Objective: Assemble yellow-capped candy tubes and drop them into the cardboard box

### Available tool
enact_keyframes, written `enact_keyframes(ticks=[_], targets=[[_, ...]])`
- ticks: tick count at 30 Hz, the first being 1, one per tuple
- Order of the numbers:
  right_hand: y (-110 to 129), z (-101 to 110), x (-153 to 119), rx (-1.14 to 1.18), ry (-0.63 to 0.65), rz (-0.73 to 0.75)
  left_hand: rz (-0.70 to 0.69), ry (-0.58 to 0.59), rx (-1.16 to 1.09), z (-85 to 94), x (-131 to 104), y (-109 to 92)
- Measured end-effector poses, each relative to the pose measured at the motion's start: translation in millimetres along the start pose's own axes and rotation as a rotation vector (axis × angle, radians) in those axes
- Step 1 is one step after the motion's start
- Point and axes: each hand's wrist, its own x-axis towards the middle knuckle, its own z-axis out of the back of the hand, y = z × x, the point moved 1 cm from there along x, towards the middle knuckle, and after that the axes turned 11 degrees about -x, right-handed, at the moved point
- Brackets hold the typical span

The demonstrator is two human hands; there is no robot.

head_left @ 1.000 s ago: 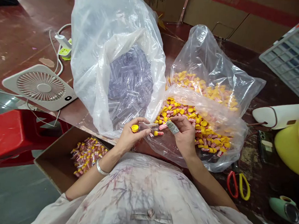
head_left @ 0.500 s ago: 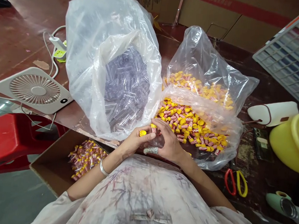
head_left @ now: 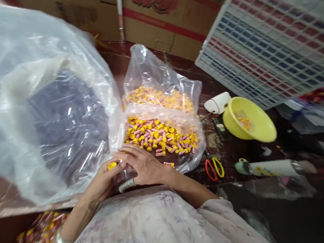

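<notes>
All of the tabletop (head_left: 118, 67) is sitting further left in view than half a second ago, because the camera is turning right; the hands are staying together as they were then, whereas a second ago they were working apart, so the handling seems to be carrying on while the head is swinging round. Of the containers, the white plastic bag (head_left: 11, 91) is looking largest, gaping open at the left and holding clear tubes (head_left: 69, 118) that are blurring. Below it, a cardboard box (head_left: 0, 230), partly out of frame, is holding a blurred heap of yellow and red pieces (head_left: 43, 228). Just right of the white bag, a see-through bag (head_left: 143, 67) is holding many yellow-capped pieces (head_left: 155, 130) with pinkish bodies. Further right, a yellow basin (head_left: 229, 121) is holding a few yellow bits (head_left: 245, 123), too small to make out. In front of the two bags, the right hand (head_left: 147, 167) is arching over, fingers nearly straight and reaching the left one; its grip is hiding, so I cannot tell what it is holding. The left hand (head_left: 101, 176) is curling closed around something with a yellow cap (head_left: 111, 166) showing beside its thumb. One loose piece (head_left: 169, 164) is lying just beyond the right forearm.
</notes>
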Motion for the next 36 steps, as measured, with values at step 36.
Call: enact_keyframes(ticks=[36], targets=[[-148, 142, -140, -0.463, -0.444, -0.884, 0.001, -0.029, 0.108, 62.9, -52, -26]])
